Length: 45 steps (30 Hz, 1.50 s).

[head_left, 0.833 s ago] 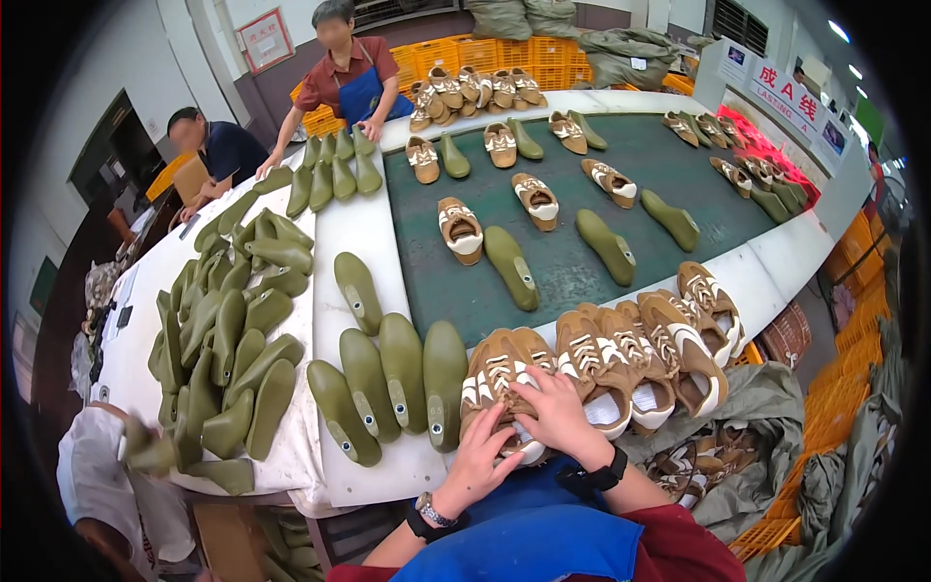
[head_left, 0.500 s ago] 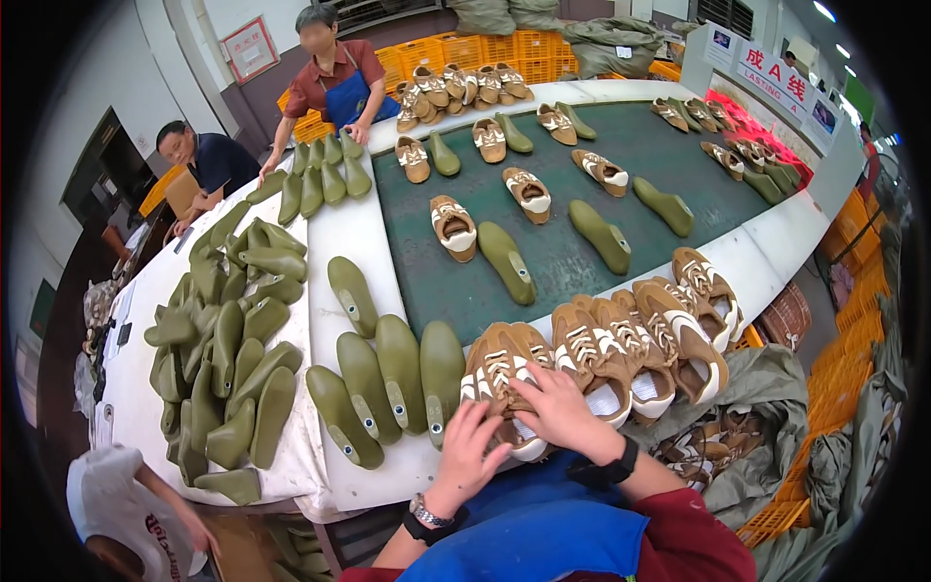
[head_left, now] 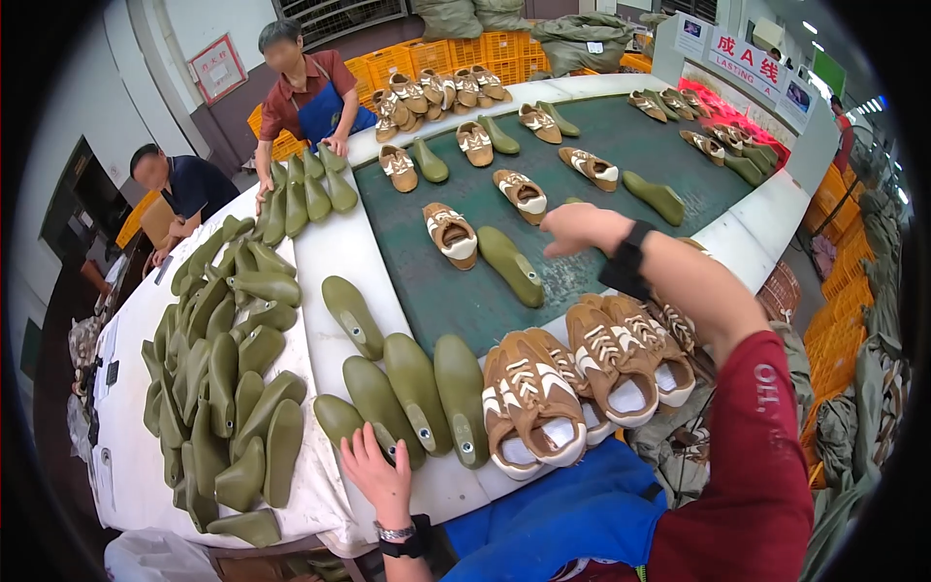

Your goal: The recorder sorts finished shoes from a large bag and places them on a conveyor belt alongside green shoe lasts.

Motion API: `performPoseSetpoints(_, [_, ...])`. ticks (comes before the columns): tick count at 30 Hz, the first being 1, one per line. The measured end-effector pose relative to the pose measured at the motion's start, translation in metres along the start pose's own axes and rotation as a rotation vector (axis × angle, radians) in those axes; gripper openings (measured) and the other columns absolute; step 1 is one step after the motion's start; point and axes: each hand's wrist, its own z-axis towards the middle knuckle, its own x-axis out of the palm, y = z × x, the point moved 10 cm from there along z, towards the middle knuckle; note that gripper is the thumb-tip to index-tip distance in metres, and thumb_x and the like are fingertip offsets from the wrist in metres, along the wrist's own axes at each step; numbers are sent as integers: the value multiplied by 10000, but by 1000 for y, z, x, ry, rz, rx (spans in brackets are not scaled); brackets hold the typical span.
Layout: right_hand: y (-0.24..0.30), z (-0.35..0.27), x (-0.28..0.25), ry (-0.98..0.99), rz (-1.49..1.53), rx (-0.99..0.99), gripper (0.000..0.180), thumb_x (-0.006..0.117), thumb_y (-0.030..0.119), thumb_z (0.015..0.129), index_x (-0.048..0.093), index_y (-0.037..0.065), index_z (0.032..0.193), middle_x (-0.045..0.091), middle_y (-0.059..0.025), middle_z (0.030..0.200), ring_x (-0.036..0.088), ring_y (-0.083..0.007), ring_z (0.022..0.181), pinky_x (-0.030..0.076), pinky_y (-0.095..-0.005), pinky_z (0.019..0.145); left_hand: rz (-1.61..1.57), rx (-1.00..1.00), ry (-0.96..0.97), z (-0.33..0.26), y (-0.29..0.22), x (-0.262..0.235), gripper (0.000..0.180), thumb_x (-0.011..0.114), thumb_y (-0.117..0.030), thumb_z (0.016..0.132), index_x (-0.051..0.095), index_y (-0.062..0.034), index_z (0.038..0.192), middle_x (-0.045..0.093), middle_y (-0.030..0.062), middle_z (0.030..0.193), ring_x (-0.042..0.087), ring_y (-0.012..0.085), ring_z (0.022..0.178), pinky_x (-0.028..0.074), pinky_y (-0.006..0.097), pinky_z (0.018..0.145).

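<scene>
Left hand (head_left: 377,475) low, right hand (head_left: 580,231) stretched forward

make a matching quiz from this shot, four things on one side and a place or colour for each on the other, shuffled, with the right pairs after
Things
1. left hand
2. crates
3. right hand
4. the wearer's apron

Place or colour
A. blue
B. over the dark green surface
C. at the near lasts
D. orange

Right pairs
1-C
2-D
3-B
4-A
</scene>
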Motion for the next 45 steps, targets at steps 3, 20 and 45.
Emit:
performPoseSetpoints(3, [1, 62, 62, 218, 71, 118, 489, 690, 480, 697, 696, 32, 894, 682, -140, 933, 655, -292, 874, 518, -405, 738, 16, -27, -3, -2, 6, -2, 591, 659, -249, 761, 479, -7, 1268, 545, 180, 1164, 397, 421, 1173, 303, 501, 998])
performPoseSetpoints(20, [10, 170, 134, -81, 243, 257, 430, 586, 309, 861, 455, -30, 1091, 643, -217, 937, 630, -358, 903, 505, -425, 783, -7, -93, 44, -1, 7, 5, 613, 691, -190, 689, 496, 24, 1229, 588, 173, 1073, 413, 422, 1135, 314, 505, 981])
performPoseSetpoints(45, [128, 215, 101, -266, 415, -96, 343, 585, 71, 792, 525, 24, 1127, 521, -170, 1198, 584, -326, 1041, 485, -412, 868, -34, -113, 32, -2, 10, 5, 592, 682, -162, 689, 508, 27, 1222, 594, 166, 1033, 419, 408, 1139, 336, 466, 971])
